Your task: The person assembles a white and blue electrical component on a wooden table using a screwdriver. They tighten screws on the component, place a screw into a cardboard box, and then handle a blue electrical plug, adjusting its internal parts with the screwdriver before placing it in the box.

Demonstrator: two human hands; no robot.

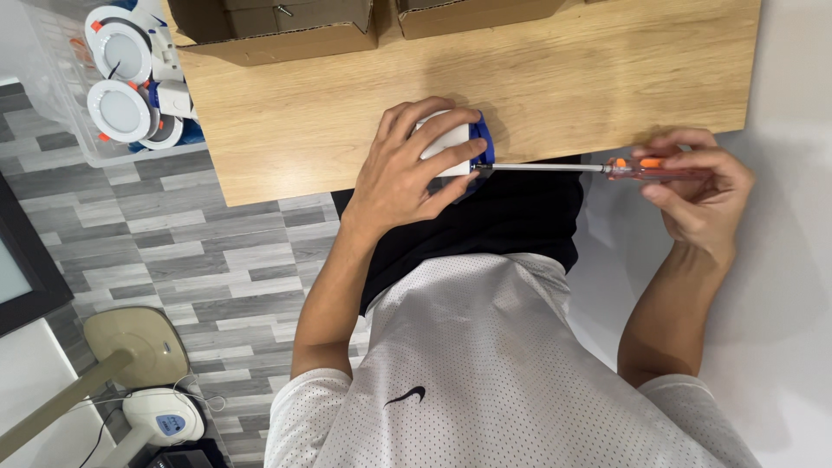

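Head view: left hand (407, 169) clamped over a white-and-blue fitting (458, 147) at the near edge of the wooden table (607, 78). Right hand (698, 191) curled round the orange-handled screwdriver (598, 168), tip touching the fitting. Cardboard boxes (277, 30) along the far edge.

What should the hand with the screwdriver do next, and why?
Probably turn the screwdriver in place. Its metal tip already meets the blue edge of the small white and blue box, and the left hand presses that box down on the wooden table. The right hand pinches the orange handle, so a gentle twist seems the natural small move.
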